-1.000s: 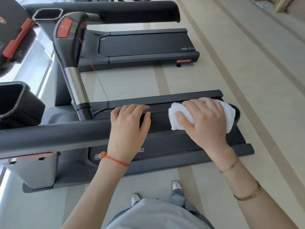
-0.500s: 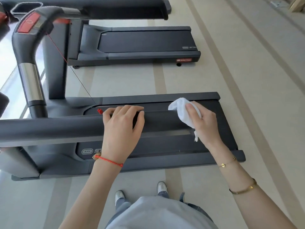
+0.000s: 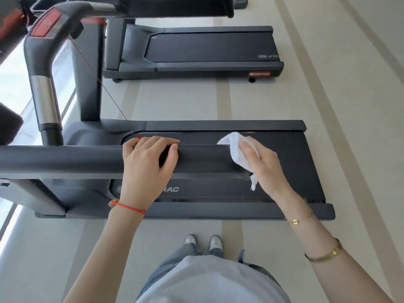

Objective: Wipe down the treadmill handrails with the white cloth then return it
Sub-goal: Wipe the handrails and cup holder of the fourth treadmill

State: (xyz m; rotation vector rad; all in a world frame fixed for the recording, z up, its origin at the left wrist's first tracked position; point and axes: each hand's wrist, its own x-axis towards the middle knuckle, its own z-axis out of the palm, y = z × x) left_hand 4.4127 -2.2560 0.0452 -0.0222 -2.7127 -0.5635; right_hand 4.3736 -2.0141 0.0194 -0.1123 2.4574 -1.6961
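A thick dark grey handrail (image 3: 65,159) runs from the left edge to the frame's middle, above the near treadmill's belt. My left hand (image 3: 146,169) lies over the rail, its fingers curled across the top. My right hand (image 3: 265,166) holds the crumpled white cloth (image 3: 235,147) against the rail's right end, thumb pressed on the cloth. A loose corner of the cloth hangs below my palm. The far handrail (image 3: 175,7) crosses the top of the frame.
The console upright (image 3: 46,101) with its chrome sleeve and red stop button (image 3: 47,25) stands at left; a thin red safety cord runs from it down to the deck. A second treadmill (image 3: 209,49) lies beyond. My feet stand on beige floor beside the near deck (image 3: 306,171).
My right hand slid off the top of the rail's end and turned to its tip, the cloth bunching up under my thumb. My left hand stayed on the rail.
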